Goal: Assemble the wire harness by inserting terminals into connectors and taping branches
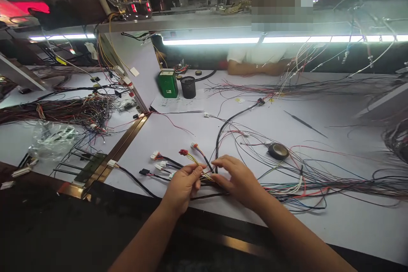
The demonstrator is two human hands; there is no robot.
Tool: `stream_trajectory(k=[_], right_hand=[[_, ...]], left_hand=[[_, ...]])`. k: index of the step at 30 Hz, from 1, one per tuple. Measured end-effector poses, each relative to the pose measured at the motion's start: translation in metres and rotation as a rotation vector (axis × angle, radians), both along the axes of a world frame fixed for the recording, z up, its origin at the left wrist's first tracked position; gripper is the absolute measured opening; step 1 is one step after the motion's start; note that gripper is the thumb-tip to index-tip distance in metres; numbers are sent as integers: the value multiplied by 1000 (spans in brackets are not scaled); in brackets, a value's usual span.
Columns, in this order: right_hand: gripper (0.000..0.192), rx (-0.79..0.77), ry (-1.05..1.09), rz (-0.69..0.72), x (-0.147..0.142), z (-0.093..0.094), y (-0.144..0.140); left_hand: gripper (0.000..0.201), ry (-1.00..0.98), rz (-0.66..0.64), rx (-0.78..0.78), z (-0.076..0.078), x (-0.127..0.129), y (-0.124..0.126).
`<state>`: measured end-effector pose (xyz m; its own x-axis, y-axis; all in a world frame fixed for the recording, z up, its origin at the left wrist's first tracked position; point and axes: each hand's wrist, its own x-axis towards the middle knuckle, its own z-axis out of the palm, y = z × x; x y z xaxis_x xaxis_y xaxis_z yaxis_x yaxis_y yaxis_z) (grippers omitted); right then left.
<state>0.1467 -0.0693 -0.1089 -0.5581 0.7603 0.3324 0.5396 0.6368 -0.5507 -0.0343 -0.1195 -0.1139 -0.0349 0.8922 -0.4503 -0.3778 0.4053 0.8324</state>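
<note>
My left hand (184,185) is closed, thumb and forefinger pinching thin yellow wires (195,162) of a wire harness. These wires end in a red connector (183,152). My right hand (237,180) is beside it, thumb and forefinger apart around the place where the branches meet; its other fingers are partly hidden. A black sleeved cable (219,134) runs up from there to a black connector (260,101). Around my left hand lie a white connector (155,155), a black connector (144,172) and an orange-and-white connector (194,146) on a dark branch.
A roll of black tape (278,151) lies right of my hands, among loose wires (344,185). Tweezers (305,124) lie farther back. A green box (167,84) and a black cup (188,88) stand on paper. Behind the bench, a person's forearm (248,68) shows.
</note>
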Motion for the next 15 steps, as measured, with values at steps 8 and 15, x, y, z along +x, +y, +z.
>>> stream_trajectory(k=[8, 15], right_hand=[[29, 214, -346, -394, 162, -30, 47], [23, 22, -14, -231, 114, -5, 33]], left_hand=[[17, -138, 40, -75, 1, -2, 9], [20, -97, -14, -61, 5, -3, 10]])
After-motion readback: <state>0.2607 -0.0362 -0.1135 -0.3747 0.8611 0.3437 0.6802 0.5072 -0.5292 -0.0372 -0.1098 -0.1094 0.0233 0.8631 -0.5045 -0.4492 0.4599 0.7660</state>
